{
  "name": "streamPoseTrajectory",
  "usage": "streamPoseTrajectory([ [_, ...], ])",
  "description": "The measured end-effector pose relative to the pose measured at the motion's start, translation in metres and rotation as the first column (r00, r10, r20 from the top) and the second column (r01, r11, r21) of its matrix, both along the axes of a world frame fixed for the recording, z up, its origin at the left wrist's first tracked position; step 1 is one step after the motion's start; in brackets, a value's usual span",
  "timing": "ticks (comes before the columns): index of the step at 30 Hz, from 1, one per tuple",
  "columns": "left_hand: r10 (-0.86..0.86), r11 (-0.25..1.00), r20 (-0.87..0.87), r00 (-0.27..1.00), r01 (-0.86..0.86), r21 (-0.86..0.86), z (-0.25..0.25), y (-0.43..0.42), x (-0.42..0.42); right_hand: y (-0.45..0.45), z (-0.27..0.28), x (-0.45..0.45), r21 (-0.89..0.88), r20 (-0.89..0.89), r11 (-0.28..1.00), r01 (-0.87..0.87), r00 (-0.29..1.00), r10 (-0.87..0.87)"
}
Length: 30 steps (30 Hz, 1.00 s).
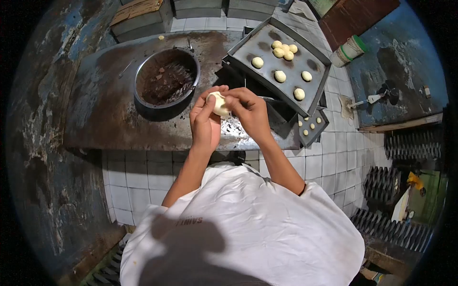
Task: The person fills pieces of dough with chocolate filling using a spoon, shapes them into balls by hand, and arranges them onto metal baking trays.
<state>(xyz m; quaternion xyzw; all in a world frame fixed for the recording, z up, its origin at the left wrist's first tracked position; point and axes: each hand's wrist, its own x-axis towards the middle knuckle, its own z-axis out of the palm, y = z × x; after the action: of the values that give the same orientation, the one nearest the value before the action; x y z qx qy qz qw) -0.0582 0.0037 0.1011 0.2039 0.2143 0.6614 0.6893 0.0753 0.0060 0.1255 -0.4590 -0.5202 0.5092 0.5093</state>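
Note:
A pale piece of dough (218, 103) rests in my left hand (203, 120), whose fingers and thumb curl round it. My right hand (251, 112) meets it from the right, its thumb and fingers pinching the dough's edge. Left of my hands, a metal bowl (138, 90) holds a dark brown, crumbly filling (164, 81), with a utensil at its right side. Beyond my right hand, a dark metal tray (286, 95) carries several round dough balls, some bunched together near the far side and others spaced apart.
The worn metal table (105, 114) lies under the bowl. A smaller tray (309, 139) with several little dough balls sits low at the right. A white bucket with a green rim (348, 51) stands by the right wall. Grey containers (143, 21) line the far side.

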Motion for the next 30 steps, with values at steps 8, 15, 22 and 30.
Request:
streamPoseTrajectory([
  [8,0.082,0.977,-0.194,0.978,-0.04,0.211,-0.005,0.0,-0.027,-0.01,0.013,-0.039,0.513,0.434,0.852,0.099,0.827,-0.357],
  [15,-0.124,0.958,-0.169,0.978,0.162,0.235,0.013,-0.001,-0.058,-0.008,0.009,-0.05,0.096,0.058,0.987,0.131,0.989,-0.137],
  [22,-0.078,0.97,-0.096,0.992,0.053,-0.235,-0.013,-0.011,-0.071,-0.021,0.005,-0.071,0.317,0.454,0.947,0.045,0.87,-0.193],
  [30,0.008,0.995,-0.175,0.985,0.009,0.096,-0.008,-0.009,-0.046,-0.008,0.006,-0.055,0.082,0.078,0.986,0.145,0.985,-0.151],
])
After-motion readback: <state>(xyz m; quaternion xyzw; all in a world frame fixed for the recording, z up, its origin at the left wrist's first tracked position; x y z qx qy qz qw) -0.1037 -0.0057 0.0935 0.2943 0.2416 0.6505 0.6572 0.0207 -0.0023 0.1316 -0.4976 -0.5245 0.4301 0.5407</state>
